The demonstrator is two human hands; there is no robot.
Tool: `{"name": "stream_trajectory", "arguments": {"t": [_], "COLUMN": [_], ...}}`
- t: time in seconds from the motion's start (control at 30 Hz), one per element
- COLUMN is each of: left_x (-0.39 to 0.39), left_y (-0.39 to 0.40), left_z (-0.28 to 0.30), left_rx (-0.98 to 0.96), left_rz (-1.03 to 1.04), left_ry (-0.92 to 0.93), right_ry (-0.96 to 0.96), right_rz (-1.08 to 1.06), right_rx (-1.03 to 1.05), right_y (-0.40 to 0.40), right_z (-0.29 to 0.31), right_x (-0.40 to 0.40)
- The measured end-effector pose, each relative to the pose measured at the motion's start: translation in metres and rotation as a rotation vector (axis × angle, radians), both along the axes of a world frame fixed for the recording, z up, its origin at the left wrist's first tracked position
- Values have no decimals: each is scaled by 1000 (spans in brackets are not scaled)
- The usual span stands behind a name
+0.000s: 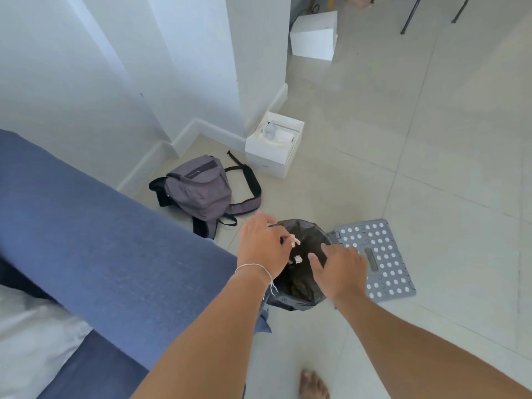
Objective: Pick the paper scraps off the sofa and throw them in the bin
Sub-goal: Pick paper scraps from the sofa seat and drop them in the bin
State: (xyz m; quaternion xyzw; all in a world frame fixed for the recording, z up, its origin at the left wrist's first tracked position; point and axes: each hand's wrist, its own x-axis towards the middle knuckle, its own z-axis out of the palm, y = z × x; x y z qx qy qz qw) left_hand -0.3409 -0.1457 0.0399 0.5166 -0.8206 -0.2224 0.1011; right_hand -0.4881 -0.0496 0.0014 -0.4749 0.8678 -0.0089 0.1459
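A round bin (299, 286) lined with a black bag stands on the floor beside the blue sofa's arm (115, 243). My left hand (263, 246) hovers over the bin's left rim, and a pale paper scrap (295, 241) sits at its fingertips. A second scrap (298, 259) is in mid-air or inside the bin just below. My right hand (341, 269) is over the bin's right side, fingers spread, holding nothing.
A grey backpack (201, 194) lies on the tiles behind the bin. A grey dotted folded stool (380, 254) lies to the bin's right. An open white box (275, 145) stands by the wall corner. My bare foot (312, 384) is on the floor below.
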Motion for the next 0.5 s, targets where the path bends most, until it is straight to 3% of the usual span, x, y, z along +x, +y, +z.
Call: {"name": "stream_trajectory", "arguments": {"t": [0.3, 0.5], "left_x": [-27, -29], "left_y": [7, 8], "left_z": [-26, -32], "left_rx": [71, 181], "left_rz": [-113, -169], "left_ry": [-208, -276], "right_ry": [-170, -133], "right_rz": [-31, 116], "right_rx": [-4, 79], "right_y": [19, 30], "right_z": [-19, -25], "right_x": [-41, -45]}}
